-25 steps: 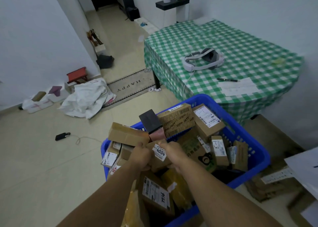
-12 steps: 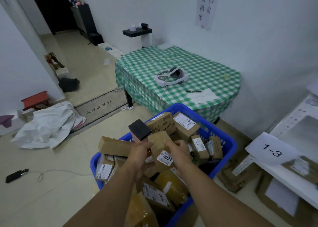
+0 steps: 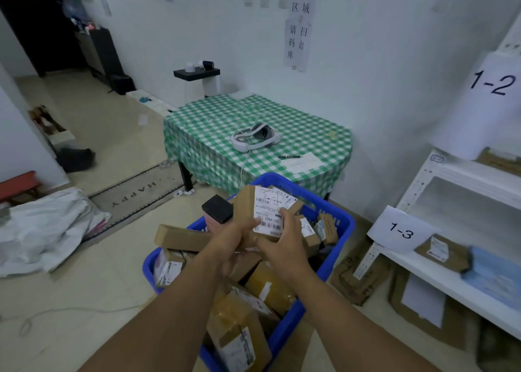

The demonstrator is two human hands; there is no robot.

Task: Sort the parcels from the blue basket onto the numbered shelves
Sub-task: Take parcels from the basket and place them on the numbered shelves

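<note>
White-walled room, green-checked table (image 3: 214,134) at 12 o'clock.
Above the blue basket (image 3: 345,226), left hand (image 3: 235,237) and right hand (image 3: 284,247) both grip a labelled parcel (image 3: 267,211); numbered shelves (image 3: 465,174) at 3 o'clock.

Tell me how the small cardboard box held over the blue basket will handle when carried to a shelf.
The cardboard box is probably stiff: its edges look straight between the left hand and right hand. It seems light, being small and held by the fingers. Its smooth label may be somewhat slippery; set down on end, it could tip.
</note>
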